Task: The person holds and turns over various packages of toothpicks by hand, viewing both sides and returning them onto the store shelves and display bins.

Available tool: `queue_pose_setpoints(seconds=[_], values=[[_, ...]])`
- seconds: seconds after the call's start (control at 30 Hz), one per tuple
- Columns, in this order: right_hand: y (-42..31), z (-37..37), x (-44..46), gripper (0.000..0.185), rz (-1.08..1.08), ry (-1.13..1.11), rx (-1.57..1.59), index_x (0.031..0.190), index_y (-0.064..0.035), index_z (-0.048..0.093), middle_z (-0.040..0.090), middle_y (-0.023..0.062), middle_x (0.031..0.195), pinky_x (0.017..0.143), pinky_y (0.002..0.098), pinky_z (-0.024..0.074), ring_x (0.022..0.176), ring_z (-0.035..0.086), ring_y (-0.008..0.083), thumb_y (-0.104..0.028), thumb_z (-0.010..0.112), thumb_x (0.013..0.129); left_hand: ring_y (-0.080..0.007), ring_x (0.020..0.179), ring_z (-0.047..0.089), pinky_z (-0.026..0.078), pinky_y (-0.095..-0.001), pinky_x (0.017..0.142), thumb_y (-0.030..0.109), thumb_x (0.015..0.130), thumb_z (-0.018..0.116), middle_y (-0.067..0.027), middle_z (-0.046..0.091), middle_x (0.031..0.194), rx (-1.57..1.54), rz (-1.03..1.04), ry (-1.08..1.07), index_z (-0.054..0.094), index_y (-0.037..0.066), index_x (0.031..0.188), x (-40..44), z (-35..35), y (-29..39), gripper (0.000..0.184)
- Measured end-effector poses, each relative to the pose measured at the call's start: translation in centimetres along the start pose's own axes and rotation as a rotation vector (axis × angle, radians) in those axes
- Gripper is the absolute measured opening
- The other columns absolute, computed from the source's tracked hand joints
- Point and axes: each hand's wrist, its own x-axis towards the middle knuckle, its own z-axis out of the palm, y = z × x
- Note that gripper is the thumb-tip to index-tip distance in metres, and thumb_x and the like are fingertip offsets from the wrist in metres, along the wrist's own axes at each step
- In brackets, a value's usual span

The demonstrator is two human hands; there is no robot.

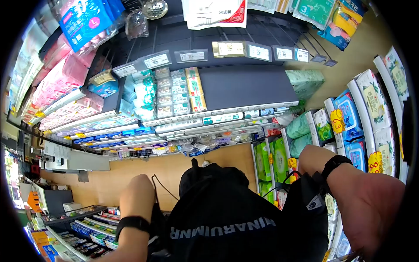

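So, white packs [385, 142] beyond right grip [374, 209].

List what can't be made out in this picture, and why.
Left hand: head view, mostly cut off by the bottom edge.
Right hand: head view, fingertips cut off by the bottom edge.
Price tags: head view, print too small.
White-and-red pack: head view, upper part cut off by the top edge.

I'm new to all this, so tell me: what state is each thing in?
Left hand: mostly out of frame, opening unclear
Right hand: partly out of frame, opening unclear
Left wristband: worn
Right wristband: worn
Price labels: lined up, facing out
Small white packs: in rows
Pink packs: packed together
Green packs: shelved
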Motion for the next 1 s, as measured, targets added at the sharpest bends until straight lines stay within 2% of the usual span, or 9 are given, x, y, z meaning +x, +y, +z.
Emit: queue_pose_setpoints(seconds=[0.13,0.2,0.37,0.4,0.47,0.5,0.77,0.9,1.0], values=[[-1.1,-0.2,0.4,0.043,-0.006,0.021,-0.011,0.117,-0.0104,0.056,0.058,0.0077,0.090,0.070,0.0409,0.0315,0.075,0.047,0.0214,-0.043,0.035,0.099,-0.0153,0.103,0.061,0.032,-0.0487,0.099,0.027,0.096,0.058,0.0071,0.068,0.117,0.360,-0.039,-0.230,0.067,0.025,0.121,-0.9,-2.5,-0.3,0.027],[-1.2,0.8,0.0,0.043,0.035,0.025,-0.062,0.117,-0.0106,0.056,0.058,0.0076,0.090,0.070,0.0410,0.0312,0.075,0.047,0.0214,-0.044,0.035,0.099,-0.0169,0.111,0.056,0.031,-0.0458,0.100,0.032,0.099,0.056,0.0086,0.063,0.125,0.703,-0.051,-0.254,0.062,0.030,0.130,-2.1,-1.7,-0.8,0.032],[-1.7,1.6,-0.9,0.044,0.040,0.049,-0.135,0.117,-0.0106,0.056,0.058,0.0072,0.091,0.069,0.0410,0.0304,0.075,0.047,0.0214,-0.044,0.034,0.099,-0.0177,0.116,0.050,0.031,-0.0404,0.099,0.034,0.102,0.054,0.0089,0.058,0.129,0.914,-0.029,-0.453,0.056,0.036,0.138,-1.8,-1.6,-0.1,0.036],[-2.0,1.8,-1.1,0.032,0.035,0.094,-0.160,0.105,-0.0134,0.057,0.058,0.0005,0.086,0.070,0.0373,0.0302,0.074,0.048,0.0158,-0.040,0.042,0.095,-0.0184,0.117,0.048,0.032,-0.0387,0.099,0.035,0.103,0.053,0.0087,0.058,0.128,0.896,-0.043,-0.521,0.055,0.037,0.139,-1.4,-1.5,-0.4,0.037],[-2.9,2.0,-1.3,0.014,0.073,0.158,-0.219,0.081,-0.0192,0.058,0.057,-0.0126,0.077,0.071,0.0299,0.0302,0.074,0.050,0.0048,-0.032,0.059,0.088,-0.0139,0.106,0.048,0.029,-0.0410,0.092,0.018,0.092,0.061,0.0067,0.057,0.105,0.791,0.422,-0.090,0.069,0.022,0.102,-2.6,-0.2,-4.0,0.014],[-3.5,2.0,-1.4,0.019,0.115,0.177,-0.252,0.069,-0.0222,0.058,0.057,-0.0190,0.073,0.072,0.0263,0.0304,0.074,0.052,-0.0006,-0.027,0.068,0.084,-0.0145,0.107,0.048,0.028,-0.0427,0.095,0.016,0.094,0.058,0.0064,0.058,0.106,0.935,0.437,-0.109,0.069,0.022,0.104,-2.3,-0.2,-3.6,0.016],[-3.4,0.1,-0.7,0.014,-0.042,0.105,0.108,0.091,-0.0141,0.046,0.068,-0.0037,0.076,0.073,0.0273,0.0481,0.068,0.064,0.0132,-0.023,0.055,0.097,-0.0162,0.110,0.049,0.029,-0.0454,0.098,0.017,0.097,0.052,0.0027,0.058,0.110,0.812,0.392,-0.277,0.062,0.017,0.117,-2.6,0.8,-0.3,0.022],[-5.5,-2.3,-0.6,0.012,0.085,-0.083,0.099,0.095,-0.0135,0.045,0.069,-0.0013,0.078,0.073,0.0273,0.0495,0.069,0.066,0.0142,-0.021,0.053,0.099,-0.0119,0.107,0.050,0.029,-0.0421,0.096,0.025,0.093,0.060,0.0023,0.057,0.103,1.035,0.347,-0.143,0.063,0.016,0.104,-4.1,2.7,0.7,0.014],[-7.2,-3.3,-2.2,0.010,0.069,-0.060,0.056,0.107,-0.0133,0.047,0.068,0.0046,0.101,0.080,0.0274,0.0521,0.083,0.068,0.0176,-0.021,0.049,0.102,-0.0097,0.106,0.051,0.030,-0.0405,0.094,0.029,0.091,0.064,0.0021,0.056,0.100,1.125,0.332,-0.063,0.064,0.016,0.098,-4.6,3.9,0.7,0.014]])
